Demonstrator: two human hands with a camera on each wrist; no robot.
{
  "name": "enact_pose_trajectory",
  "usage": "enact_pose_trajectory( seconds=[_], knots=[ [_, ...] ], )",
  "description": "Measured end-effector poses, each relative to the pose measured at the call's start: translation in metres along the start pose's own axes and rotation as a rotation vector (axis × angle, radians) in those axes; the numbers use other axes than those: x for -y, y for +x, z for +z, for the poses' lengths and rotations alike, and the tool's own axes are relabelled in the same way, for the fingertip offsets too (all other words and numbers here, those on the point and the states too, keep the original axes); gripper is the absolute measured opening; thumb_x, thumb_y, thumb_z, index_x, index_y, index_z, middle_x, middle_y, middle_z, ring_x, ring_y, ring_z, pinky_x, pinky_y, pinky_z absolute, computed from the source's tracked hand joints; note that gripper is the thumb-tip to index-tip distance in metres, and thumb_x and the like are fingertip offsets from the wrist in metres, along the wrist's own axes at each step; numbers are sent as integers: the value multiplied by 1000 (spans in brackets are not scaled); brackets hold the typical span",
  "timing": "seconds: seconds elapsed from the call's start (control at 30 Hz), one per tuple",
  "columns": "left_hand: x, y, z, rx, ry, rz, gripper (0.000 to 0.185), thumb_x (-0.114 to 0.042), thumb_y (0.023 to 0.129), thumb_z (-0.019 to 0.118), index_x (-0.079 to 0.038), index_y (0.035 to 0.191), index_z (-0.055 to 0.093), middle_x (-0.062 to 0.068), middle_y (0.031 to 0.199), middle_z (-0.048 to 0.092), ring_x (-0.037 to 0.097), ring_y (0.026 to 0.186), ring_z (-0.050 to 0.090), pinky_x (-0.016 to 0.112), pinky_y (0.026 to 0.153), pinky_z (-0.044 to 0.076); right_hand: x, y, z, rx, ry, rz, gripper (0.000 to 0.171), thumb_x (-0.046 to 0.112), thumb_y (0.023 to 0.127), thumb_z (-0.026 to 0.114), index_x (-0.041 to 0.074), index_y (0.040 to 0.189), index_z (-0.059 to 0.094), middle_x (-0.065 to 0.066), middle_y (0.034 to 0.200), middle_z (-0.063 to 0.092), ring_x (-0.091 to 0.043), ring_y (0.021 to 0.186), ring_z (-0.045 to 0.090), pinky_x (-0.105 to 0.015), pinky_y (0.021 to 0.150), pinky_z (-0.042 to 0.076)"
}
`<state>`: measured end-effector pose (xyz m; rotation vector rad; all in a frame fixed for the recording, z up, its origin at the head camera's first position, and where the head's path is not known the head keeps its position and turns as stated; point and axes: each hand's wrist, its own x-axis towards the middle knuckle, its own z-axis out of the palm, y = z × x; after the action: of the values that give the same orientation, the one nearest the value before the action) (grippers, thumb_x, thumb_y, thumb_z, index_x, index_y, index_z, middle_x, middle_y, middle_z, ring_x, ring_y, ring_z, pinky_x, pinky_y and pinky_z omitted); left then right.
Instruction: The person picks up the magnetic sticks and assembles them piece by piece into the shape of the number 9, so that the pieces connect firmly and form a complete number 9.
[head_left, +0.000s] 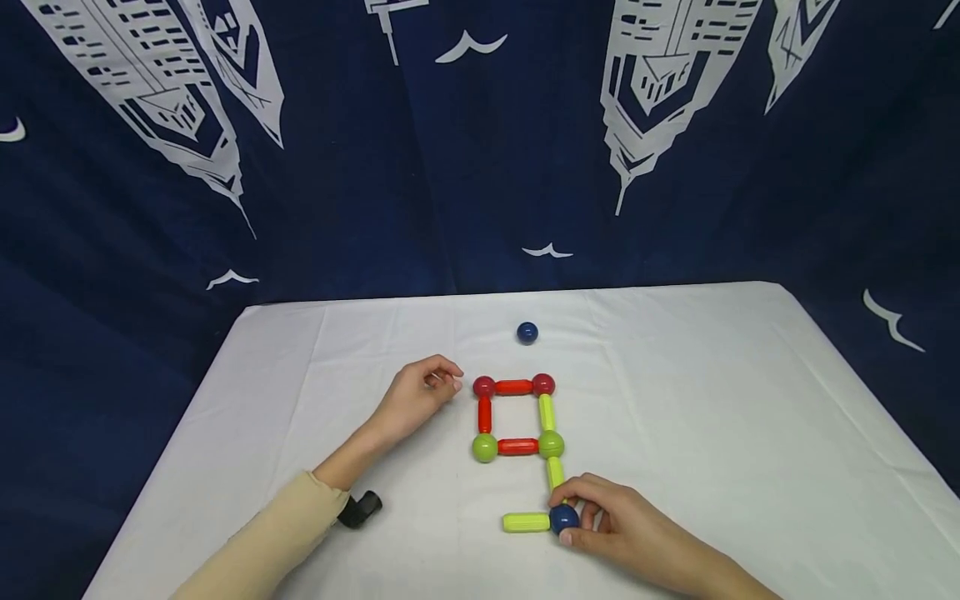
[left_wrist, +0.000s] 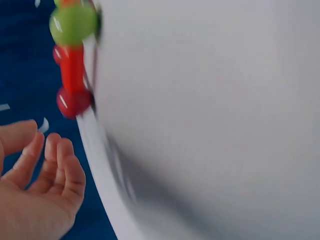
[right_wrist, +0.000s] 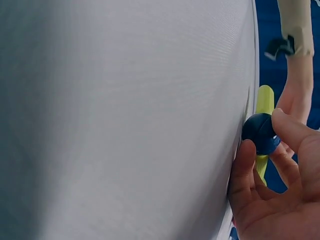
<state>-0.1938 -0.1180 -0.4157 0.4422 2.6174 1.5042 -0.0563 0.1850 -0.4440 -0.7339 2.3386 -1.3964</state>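
On the white table lies a flat figure of coloured sticks and balls. Its square has two red balls (head_left: 543, 384) at the far corners and two green balls (head_left: 484, 448) at the near ones. Three sides are red sticks (head_left: 518, 447); the right side is a yellow-green stick (head_left: 547, 412). Another yellow-green stick (head_left: 555, 472) runs from the right green ball toward a blue ball (head_left: 564, 519), which my right hand (head_left: 622, 521) pinches between thumb and fingers. Left of that ball extends a third yellow-green stick (right_wrist: 265, 99). My left hand (head_left: 420, 396), loosely curled, holds nothing beside the left red ball (left_wrist: 73, 102).
A second blue ball (head_left: 527, 333) lies alone beyond the square. A black device (head_left: 360, 509) sits at the left sleeve's cuff (head_left: 322, 500). Behind the white table (head_left: 675, 358) hangs a dark blue cloth (head_left: 450, 167) with white building and bird prints.
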Motion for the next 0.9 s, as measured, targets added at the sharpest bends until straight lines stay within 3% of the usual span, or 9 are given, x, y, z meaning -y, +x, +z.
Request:
enact_pose_trajectory(
  seconds=[0.17, 0.4, 0.77, 0.9],
  knots=[
    [12, 35, -5, 44, 7, 23, 17, -8, 91, 69, -3, 107, 69, 2, 87, 63, 19, 79, 55, 27, 67, 46, 0, 0, -1, 3, 9, 10, 30, 33, 91, 71, 22, 118, 63, 6, 94, 59, -7, 73, 55, -23, 59, 48],
    [17, 79, -1, 92, 7, 53, 23, -7, 91, 68, -1, 113, 67, 4, 97, 66, 21, 89, 58, 29, 74, 48, 0, -1, -2, 15, 24, 34, 30, 33, 91, 71, 23, 118, 63, 5, 96, 59, -8, 74, 55, -23, 59, 48],
    [10, 116, 24, 79, 7, 66, 26, -7, 89, 71, -1, 114, 66, 8, 97, 65, 22, 85, 62, 28, 76, 50, 0, 0, -4, 17, 34, 45, 31, 32, 90, 72, 22, 118, 63, 5, 95, 59, -8, 73, 55, -23, 59, 48],
    [4, 125, 35, 107, 2, 63, 29, -7, 89, 71, -1, 116, 65, 7, 97, 64, 21, 87, 62, 27, 77, 49, 1, 0, -3, 17, 33, 45, 31, 33, 90, 72, 22, 118, 63, 5, 95, 59, -8, 73, 56, -23, 60, 48]
  ],
)
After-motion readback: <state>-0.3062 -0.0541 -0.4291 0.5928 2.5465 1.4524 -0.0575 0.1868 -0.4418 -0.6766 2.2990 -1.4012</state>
